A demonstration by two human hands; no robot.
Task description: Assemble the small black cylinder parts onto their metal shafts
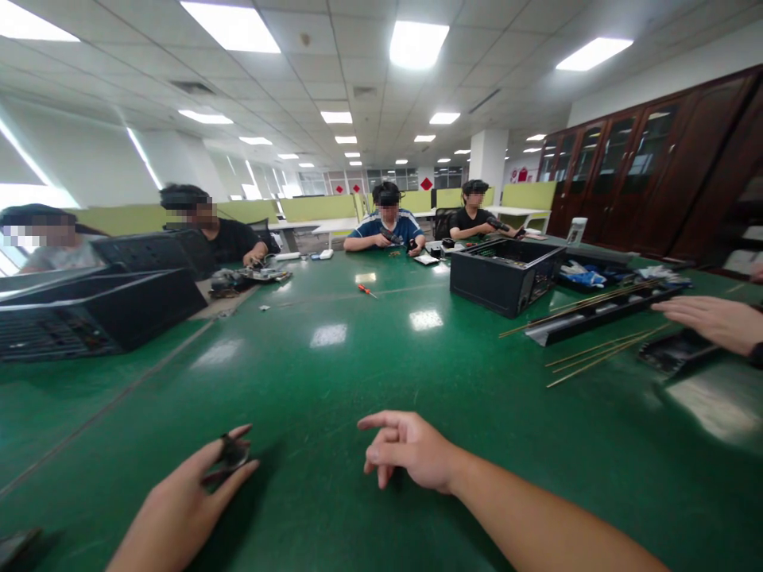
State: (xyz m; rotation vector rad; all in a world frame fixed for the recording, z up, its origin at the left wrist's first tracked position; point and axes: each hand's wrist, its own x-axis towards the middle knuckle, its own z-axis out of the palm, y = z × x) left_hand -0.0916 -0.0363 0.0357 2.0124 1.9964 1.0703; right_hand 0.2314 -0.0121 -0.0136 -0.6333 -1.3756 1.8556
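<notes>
left hand (pixel 182 500) pinches a dark part (pixel 234 454), right hand (pixel 417 453) has fingers parted, screwdriver (pixel 366 291) and black case (pixel 486 282) beyond.

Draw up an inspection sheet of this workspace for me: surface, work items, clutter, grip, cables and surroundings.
Surface: green tabletop, shiny, with bright reflections.
Work items: small dark object in the left hand; its kind cannot be told.
Clutter: orange-handled screwdriver; black case ahead to the right, another case at the left; thin rods at the right.
Grip: left hand holds the object between thumb and fingers; right hand holds nothing, index finger extended.
Cables: nothing seen clearly.
Surroundings: four people around the table, another person's hand at the right edge, dark wooden cabinets, lit ceiling panels.
</notes>
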